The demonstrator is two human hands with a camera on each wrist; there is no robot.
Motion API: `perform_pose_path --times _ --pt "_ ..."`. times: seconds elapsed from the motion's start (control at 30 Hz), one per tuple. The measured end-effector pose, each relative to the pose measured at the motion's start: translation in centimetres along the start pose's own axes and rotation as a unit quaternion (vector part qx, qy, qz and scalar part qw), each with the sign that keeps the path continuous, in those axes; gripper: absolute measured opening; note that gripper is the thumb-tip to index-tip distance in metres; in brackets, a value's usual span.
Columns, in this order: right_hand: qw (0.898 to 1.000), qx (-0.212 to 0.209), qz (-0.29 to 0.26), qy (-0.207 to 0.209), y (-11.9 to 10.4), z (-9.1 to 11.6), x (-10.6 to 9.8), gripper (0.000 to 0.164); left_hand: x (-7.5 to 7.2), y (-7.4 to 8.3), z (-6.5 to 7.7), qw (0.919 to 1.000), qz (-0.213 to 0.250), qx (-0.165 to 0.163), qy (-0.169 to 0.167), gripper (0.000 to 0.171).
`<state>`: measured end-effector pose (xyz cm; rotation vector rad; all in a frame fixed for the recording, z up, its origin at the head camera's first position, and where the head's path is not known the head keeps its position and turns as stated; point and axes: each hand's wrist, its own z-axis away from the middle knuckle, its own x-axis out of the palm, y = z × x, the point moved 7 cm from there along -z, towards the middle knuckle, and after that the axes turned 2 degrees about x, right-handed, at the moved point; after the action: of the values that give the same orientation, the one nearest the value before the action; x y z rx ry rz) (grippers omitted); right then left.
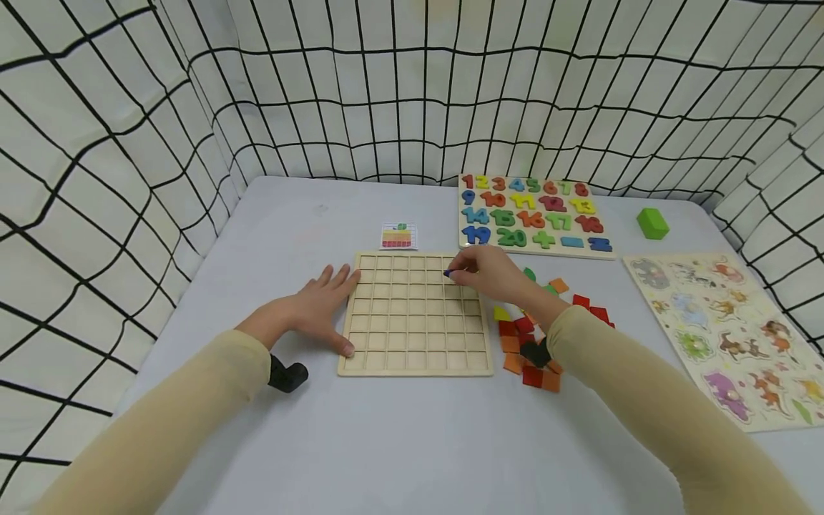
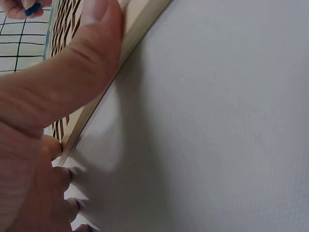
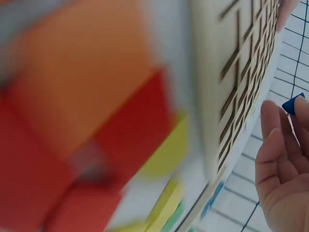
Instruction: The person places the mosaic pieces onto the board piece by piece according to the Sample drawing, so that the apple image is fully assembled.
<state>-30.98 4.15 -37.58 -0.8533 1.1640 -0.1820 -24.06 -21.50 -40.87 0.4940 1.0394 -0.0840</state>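
A wooden grid board (image 1: 418, 366) with rows of square cells lies on the table. My left hand (image 1: 315, 307) rests at its left edge, fingers spread, thumb on the frame near the lower corner. In the left wrist view the thumb (image 2: 89, 53) lies across the board's rim. Above the board's upper right part, my right hand (image 1: 488, 275) pinches a small blue piece (image 1: 447, 273) between thumb and fingertips. The blue piece (image 3: 292, 103) also shows in the right wrist view, apart from the grid. Red and orange square tiles (image 1: 508, 343) lie loose right of the board.
A small printed chart card (image 1: 398, 235) lies behind the board. Further back right are a number puzzle (image 1: 534, 214) and a green block (image 1: 653, 224). An animal puzzle board (image 1: 727, 336) is at far right. Black netting (image 1: 412, 100) borders the table.
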Motion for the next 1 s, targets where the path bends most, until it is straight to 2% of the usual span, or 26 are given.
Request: perform_pose_path --times 0.17,0.27,0.4,0.63,0.83,1.0 --pt "0.997 0.033 -0.067 -0.035 -1.3 -2.6 1.8 0.015 0.2 0.2 -0.1 1.0 0.001 -0.007 -0.006 0.138" --pt "0.995 0.039 -0.071 -0.054 -1.9 -3.7 2.8 0.015 0.4 0.1 -0.1 0.9999 -0.001 -0.013 -0.008 0.138" --pt "0.996 0.034 -0.051 -0.062 -2.7 -4.7 3.6 0.013 0.3 0.0 0.2 0.9998 -0.001 -0.018 -0.007 0.138" --pt "0.999 -0.001 0.003 -0.036 -4.2 -6.0 4.4 0.008 0.2 -0.4 0.3 0.9997 -0.007 -0.022 -0.007 0.138" --pt "0.998 -0.004 0.023 -0.053 -5.2 -6.3 5.6 0.006 0.3 -0.3 0.4 0.9998 -0.004 -0.019 -0.009 0.138" --pt "0.998 0.003 0.042 -0.039 -5.6 -6.2 5.7 0.008 0.2 -0.3 0.6 0.9997 0.005 -0.023 -0.008 0.138"
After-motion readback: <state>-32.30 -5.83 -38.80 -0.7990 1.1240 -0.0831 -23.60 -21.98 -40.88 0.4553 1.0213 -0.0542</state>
